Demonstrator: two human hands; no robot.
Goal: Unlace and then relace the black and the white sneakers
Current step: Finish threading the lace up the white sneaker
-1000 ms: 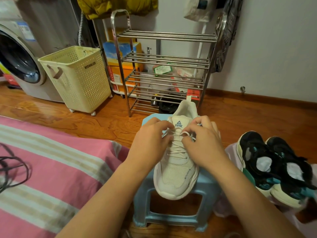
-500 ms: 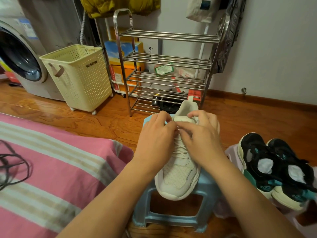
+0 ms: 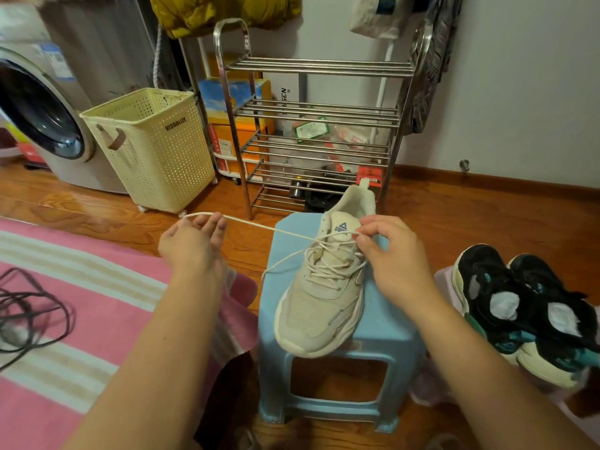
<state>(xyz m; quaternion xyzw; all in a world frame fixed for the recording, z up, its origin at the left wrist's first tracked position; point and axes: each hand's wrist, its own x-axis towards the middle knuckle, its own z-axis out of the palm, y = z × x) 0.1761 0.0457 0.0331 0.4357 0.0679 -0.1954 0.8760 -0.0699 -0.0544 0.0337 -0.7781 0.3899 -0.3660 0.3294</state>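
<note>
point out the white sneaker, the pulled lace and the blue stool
white sneaker [image 3: 316, 315]: head view, on its toe mesh.
lace [image 3: 259, 226]: head view, on the taut stretch between the hands.
blue stool [image 3: 384, 323]: head view, on the bare seat top beside the shoe.

The washing machine [image 3: 42, 118] is cut off by the left edge, and the yellow jacket [image 3: 224, 11] and white bag [image 3: 378, 14] by the top. The black sneakers [image 3: 532, 310] run past the right edge. The right hand [image 3: 394, 258] hides the white sneaker's [image 3: 324, 287] far right eyelets.
</note>
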